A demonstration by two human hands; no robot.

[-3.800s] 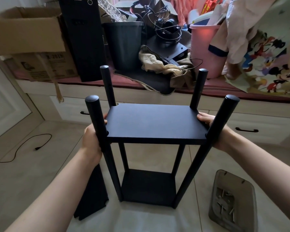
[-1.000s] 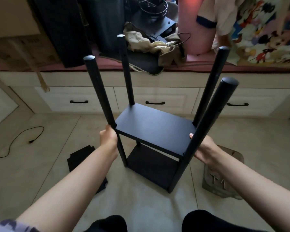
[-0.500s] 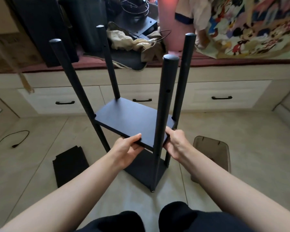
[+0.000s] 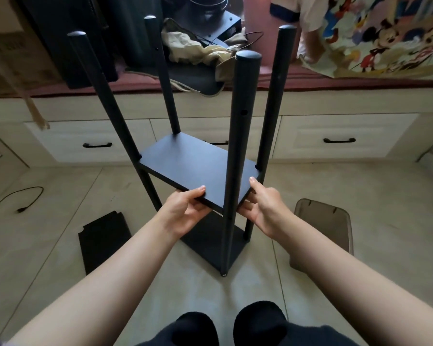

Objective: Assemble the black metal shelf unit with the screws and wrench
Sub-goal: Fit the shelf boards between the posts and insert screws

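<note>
Both hands [image 4: 185, 213] [image 4: 263, 208] grip the shelf unit's [image 4: 198, 166] near edges.

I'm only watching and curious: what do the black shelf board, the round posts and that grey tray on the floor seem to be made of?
Shelf board: probably painted sheet metal; thin edge, flat matte black face with no grain.
Posts: likely metal tube in the same matte black; smooth, with a drilled hole and rounded caps.
Tray: looks like translucent grey plastic; the floor shows faintly through its moulded rim.
</note>
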